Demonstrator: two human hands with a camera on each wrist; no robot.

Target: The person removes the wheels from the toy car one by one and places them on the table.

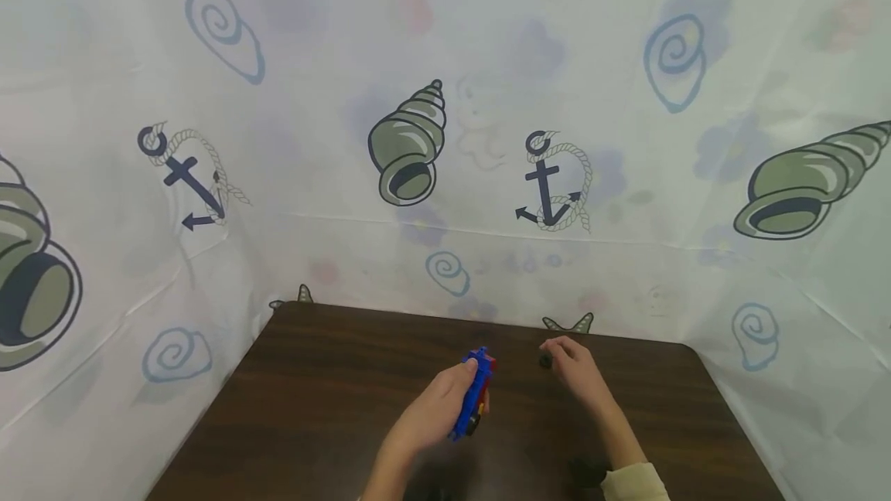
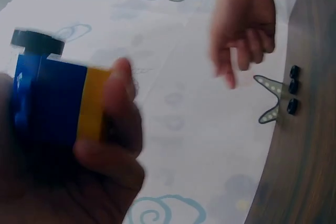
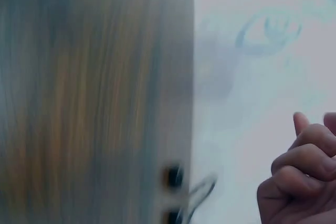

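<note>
Left hand [image 1: 435, 408] curled round a blue toy block model [image 1: 473, 393], thumb and fingers gripping its sides; held just above the worktop [image 1: 320, 393], near the middle. Seen from the left wrist as a blue body with a yellow band [image 2: 89, 103] and a black round piece [image 2: 38, 40] on top, thumb [image 2: 118, 93] pressed against the yellow. Right hand [image 1: 574, 369] just beside it to the right, fingers loosely curled, tips at a small black piece [image 1: 545, 362]; impossible to tell whether pinching it or only touching. From the right wrist, only curled knuckles [image 3: 302, 182] at the frame's corner.

No containers in view.

Farther back, three small black pieces [image 2: 293, 88] in a row near the worktop's far edge, close to a starfish print [image 2: 273, 100] on the sheet. Dark wood worktop with rounded far corners, bare room to the left of the hands and along the right side. Printed sheet [image 1: 445, 99] with shells, anchors and spirals rising straight from the far edge and wrapping both sides.

Near edge of the worktop cut off by the frame, along with both forearms; a pale sleeve cuff [image 1: 633, 482] on the right arm. Dark blurred object [image 1: 588, 472] near that cuff, too unclear to name. Both wrist views blurred.
</note>
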